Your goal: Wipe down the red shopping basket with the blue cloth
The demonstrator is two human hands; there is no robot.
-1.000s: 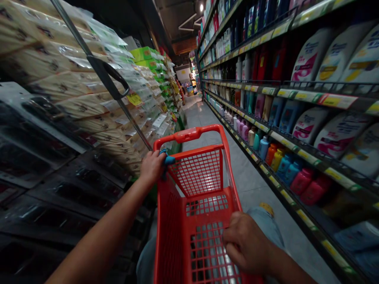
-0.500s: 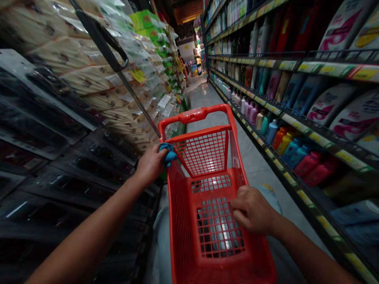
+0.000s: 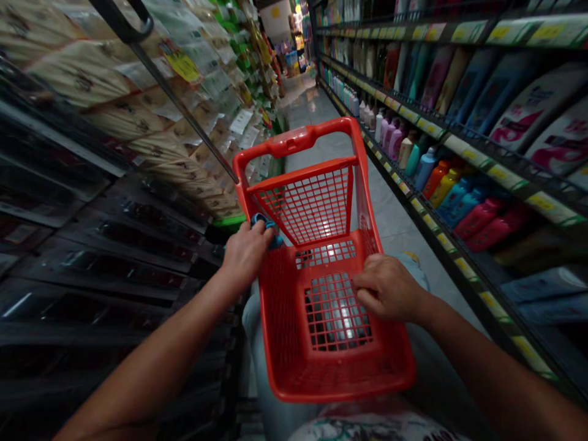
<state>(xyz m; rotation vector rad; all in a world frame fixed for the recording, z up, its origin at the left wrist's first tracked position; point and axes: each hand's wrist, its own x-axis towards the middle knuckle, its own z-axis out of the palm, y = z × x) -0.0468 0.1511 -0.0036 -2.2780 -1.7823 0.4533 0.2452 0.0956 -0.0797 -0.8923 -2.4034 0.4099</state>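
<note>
A red plastic shopping basket (image 3: 342,384) stands in front of me between my legs, tilted in view, with a grid floor and nothing lying inside. My left hand (image 3: 248,250) is closed on a blue cloth (image 3: 274,239) and presses it against the basket's left rim. Part of the cloth is hidden under the fingers. On the opposite side, my right hand (image 3: 388,288) is wrapped round the right rim. A long metal pull rod with a black grip (image 3: 124,24) slants up and left from the basket's far left corner.
To the right, shelves (image 3: 441,131) hold rows of coloured bottles (image 3: 427,165). Stacked wrapped packs (image 3: 160,159) rise on the left, with dark boxed goods (image 3: 119,245) nearer me. A tiled aisle floor (image 3: 305,101) runs ahead between them.
My left hand has slid the blue cloth along the left rim, away from the far corner and towards me. The view has tipped downward. My right hand keeps its grip.
</note>
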